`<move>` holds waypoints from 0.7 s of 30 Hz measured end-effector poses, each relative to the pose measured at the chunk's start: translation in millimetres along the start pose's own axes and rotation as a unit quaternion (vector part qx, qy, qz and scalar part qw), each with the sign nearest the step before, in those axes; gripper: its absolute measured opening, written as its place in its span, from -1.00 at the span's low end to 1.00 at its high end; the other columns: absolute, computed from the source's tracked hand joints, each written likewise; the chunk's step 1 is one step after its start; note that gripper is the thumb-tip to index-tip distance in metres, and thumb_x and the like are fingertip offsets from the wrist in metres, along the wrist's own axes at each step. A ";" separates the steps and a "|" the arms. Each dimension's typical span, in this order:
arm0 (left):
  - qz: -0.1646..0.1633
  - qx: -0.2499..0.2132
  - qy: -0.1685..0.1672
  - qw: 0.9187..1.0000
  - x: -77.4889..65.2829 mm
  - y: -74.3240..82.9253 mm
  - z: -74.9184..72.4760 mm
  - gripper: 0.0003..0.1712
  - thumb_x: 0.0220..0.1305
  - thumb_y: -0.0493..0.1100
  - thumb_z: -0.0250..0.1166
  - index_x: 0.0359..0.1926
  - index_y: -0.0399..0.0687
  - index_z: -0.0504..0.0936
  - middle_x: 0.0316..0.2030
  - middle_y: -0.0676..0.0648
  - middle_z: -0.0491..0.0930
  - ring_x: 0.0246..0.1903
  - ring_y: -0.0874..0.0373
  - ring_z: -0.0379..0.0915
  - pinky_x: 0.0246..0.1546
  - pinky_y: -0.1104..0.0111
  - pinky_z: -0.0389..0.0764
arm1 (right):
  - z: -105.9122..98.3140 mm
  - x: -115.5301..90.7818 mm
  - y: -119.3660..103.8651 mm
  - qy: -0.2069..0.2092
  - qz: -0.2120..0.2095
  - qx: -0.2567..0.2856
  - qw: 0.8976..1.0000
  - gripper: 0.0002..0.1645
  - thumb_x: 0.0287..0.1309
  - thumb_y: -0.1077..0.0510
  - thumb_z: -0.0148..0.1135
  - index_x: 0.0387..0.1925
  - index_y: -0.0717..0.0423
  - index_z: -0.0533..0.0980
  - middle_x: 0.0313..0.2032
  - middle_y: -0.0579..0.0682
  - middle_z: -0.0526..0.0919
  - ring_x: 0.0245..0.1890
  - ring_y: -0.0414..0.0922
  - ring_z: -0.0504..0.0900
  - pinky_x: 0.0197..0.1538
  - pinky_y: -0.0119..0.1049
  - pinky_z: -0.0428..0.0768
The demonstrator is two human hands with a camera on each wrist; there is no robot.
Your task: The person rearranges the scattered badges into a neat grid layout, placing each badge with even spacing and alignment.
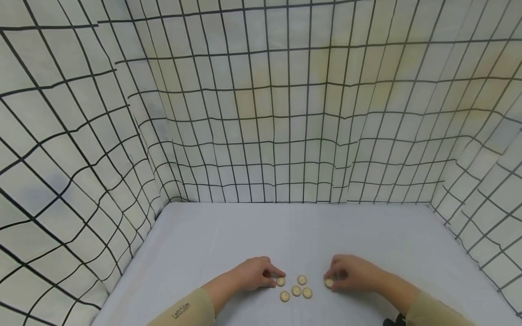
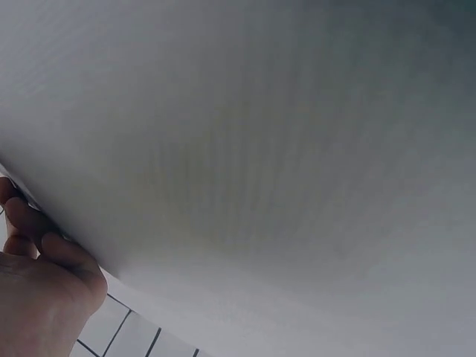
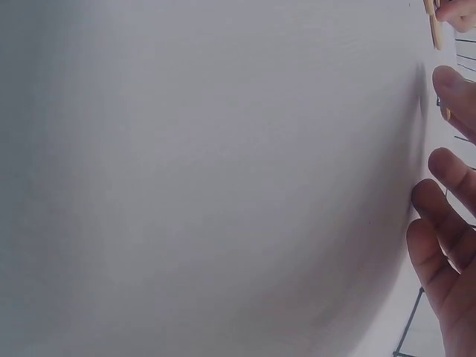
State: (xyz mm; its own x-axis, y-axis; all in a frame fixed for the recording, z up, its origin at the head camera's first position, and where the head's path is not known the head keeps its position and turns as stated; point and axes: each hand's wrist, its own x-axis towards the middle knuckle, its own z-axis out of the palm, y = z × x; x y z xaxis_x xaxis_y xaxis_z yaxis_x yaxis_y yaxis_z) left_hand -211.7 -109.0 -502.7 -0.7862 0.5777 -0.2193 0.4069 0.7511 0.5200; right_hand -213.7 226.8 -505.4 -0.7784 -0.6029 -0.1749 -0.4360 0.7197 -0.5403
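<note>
Several round, pale wooden buttons lie on the white table. My left hand reaches in from the left, thumb and index finger at the edges of one button; in the left wrist view its fingers are curled at the tabletop. To the right, my right hand pinches another button between thumb and index finger, low over the table. The right wrist view shows its other fingers bent loosely. Between the hands sit an upper button, a middle button, a right button and a lower-left button.
The white tabletop stretches to a back edge. White cloth walls with a black grid enclose it behind and at both sides. A small black object is at the bottom, beside the right sleeve.
</note>
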 end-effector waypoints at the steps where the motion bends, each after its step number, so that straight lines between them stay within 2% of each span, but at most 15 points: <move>1: 0.001 0.002 0.001 1.000 -0.2 0.1 -0.1 -0.63 0.18 0.00 0.44 0.04 0.39 0.72 -0.43 0.22 0.39 -0.44 0.34 0.27 -0.39 0.44 0.36 | -0.3 0.9 0.4 0.002 -0.001 -0.001 1.000 -0.70 -0.02 -0.18 0.48 -0.18 -0.36 0.71 -0.35 -0.39 0.49 -0.35 -0.33 0.43 -0.26 -0.34 0.46; 6: 0.001 0.004 0.006 1.000 -0.7 0.7 0.1 -0.64 0.17 0.00 0.44 0.02 0.39 0.73 -0.44 0.22 0.39 -0.44 0.35 0.27 -0.40 0.44 0.36 | -2.6 6.0 0.8 0.011 -0.012 -0.002 1.000 -0.71 0.00 -0.16 0.47 -0.17 -0.33 0.71 -0.36 -0.38 0.50 -0.36 -0.34 0.44 -0.28 -0.35 0.47; 12: 0.002 -0.008 0.006 1.000 -1.2 -0.5 0.8 -0.65 0.17 -0.02 0.44 0.01 0.38 0.74 -0.43 0.23 0.40 -0.44 0.34 0.28 -0.39 0.44 0.37 | -7.3 12.9 0.5 0.035 -0.036 -0.028 0.998 -0.69 -0.02 -0.13 0.49 -0.17 -0.27 0.73 -0.36 -0.39 0.50 -0.36 -0.35 0.44 -0.28 -0.37 0.47; 21: -0.027 -0.055 0.001 0.998 -0.3 -3.7 3.2 -0.68 0.12 -0.03 0.47 -0.07 0.44 0.75 -0.39 0.22 0.45 -0.38 0.31 0.34 -0.32 0.40 0.40 | -15.3 25.9 -0.1 0.048 -0.004 -0.041 0.998 -0.71 -0.03 -0.14 0.50 -0.19 -0.32 0.71 -0.37 -0.40 0.50 -0.37 -0.34 0.44 -0.30 -0.36 0.47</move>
State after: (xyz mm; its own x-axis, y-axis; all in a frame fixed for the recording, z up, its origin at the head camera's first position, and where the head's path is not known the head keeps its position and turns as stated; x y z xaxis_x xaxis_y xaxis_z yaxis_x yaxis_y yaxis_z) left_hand -211.4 -110.9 -507.2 -0.8064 0.5364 -0.2490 0.3098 0.7418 0.5947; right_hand -240.6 216.4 -497.3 -0.8127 -0.5759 -0.0886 -0.4752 0.7430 -0.4713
